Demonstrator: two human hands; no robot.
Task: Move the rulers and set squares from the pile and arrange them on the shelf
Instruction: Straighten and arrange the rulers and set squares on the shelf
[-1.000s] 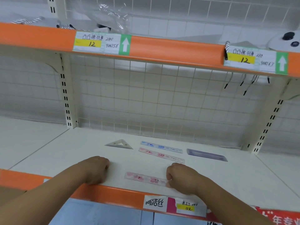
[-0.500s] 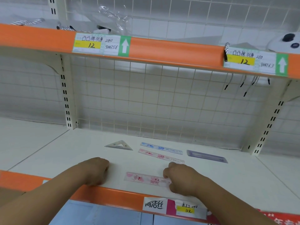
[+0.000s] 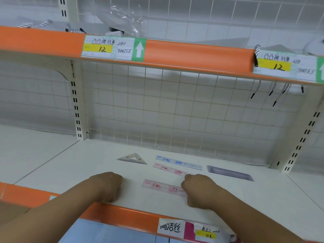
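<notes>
On the white shelf [image 3: 70, 165] lie a clear set square [image 3: 131, 159], a blue ruler [image 3: 178, 162], a pink ruler [image 3: 171, 169] just in front of it, and a purple ruler [image 3: 230, 173] to the right. A second pink ruler [image 3: 162, 187] lies nearest the front edge. My right hand [image 3: 200, 191] is curled over that ruler's right end, fingers closed on it. My left hand [image 3: 107, 186] rests as a fist on the shelf to the left, apart from the rulers, with nothing seen in it.
An orange upper shelf edge [image 3: 192, 53] with price labels hangs overhead. A wire grid back panel [image 3: 166, 111] closes the rear. Slotted uprights [image 3: 76, 109] stand at both sides. The orange front lip [image 3: 122, 218] carries more labels.
My right hand has slid the near pink ruler slightly away from the front edge and to the left. The left hand has stayed put.
</notes>
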